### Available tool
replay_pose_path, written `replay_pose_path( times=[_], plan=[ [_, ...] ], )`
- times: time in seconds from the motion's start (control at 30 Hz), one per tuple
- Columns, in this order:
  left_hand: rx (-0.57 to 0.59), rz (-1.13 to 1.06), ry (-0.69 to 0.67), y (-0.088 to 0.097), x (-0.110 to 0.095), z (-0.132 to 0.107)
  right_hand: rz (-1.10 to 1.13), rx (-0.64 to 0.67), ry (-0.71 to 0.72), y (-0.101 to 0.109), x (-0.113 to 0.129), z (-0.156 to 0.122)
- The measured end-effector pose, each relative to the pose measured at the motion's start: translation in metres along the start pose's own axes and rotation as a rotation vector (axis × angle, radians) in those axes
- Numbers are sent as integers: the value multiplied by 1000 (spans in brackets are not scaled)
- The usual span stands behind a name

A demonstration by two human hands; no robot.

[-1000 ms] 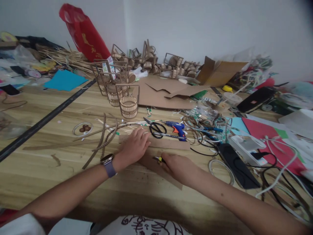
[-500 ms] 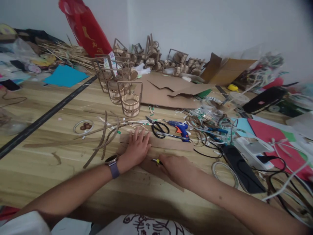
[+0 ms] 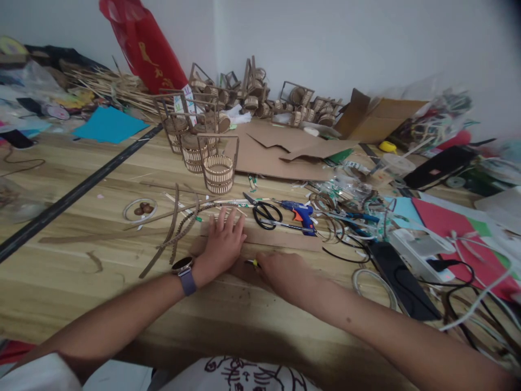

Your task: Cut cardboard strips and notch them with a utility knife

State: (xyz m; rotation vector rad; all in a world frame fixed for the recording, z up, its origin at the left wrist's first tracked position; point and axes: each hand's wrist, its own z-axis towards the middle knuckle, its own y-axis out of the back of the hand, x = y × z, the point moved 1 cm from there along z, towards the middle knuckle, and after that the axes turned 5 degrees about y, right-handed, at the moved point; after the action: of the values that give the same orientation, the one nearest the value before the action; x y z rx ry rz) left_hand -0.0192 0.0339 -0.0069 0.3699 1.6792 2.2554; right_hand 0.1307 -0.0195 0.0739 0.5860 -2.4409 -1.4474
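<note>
My left hand [image 3: 222, 243], wearing a watch, presses flat with its fingers spread over a brown cardboard strip [image 3: 246, 273]. My right hand [image 3: 284, 276] is closed round a craft knife [image 3: 254, 263]; its yellow and black tip end shows beyond the fingers, low over that strip. The rest of the knife is hidden in the fist. A second cardboard strip [image 3: 287, 240] lies just beyond my right hand. Black-handled scissors [image 3: 266, 214] and a blue glue gun [image 3: 301, 214] rest past it. Thin wooden sticks are around my left fingertips.
A small slatted bucket [image 3: 218, 176] with a tall handle stands ahead, others behind it. Curved brown strips [image 3: 173, 222] and a tape ring [image 3: 139, 210] lie on the left. Cables, a power strip [image 3: 421, 252] and a black phone-like slab [image 3: 402, 279] crowd the right. Large cardboard [image 3: 280, 157] lies behind.
My right hand has slid left with the craft knife, closer to my left hand. My left hand has shifted slightly left and remains flat on the cardboard.
</note>
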Motion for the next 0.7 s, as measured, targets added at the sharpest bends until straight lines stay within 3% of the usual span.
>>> replay_pose_path(
  times=[0.37,0.7],
  plan=[
    [-11,-64,-7,-13,7,5,-68,89,76,22,3,7],
    [-22,-54,-4,-10,7,5,-140,66,43,10,-7,-10]
  ],
)
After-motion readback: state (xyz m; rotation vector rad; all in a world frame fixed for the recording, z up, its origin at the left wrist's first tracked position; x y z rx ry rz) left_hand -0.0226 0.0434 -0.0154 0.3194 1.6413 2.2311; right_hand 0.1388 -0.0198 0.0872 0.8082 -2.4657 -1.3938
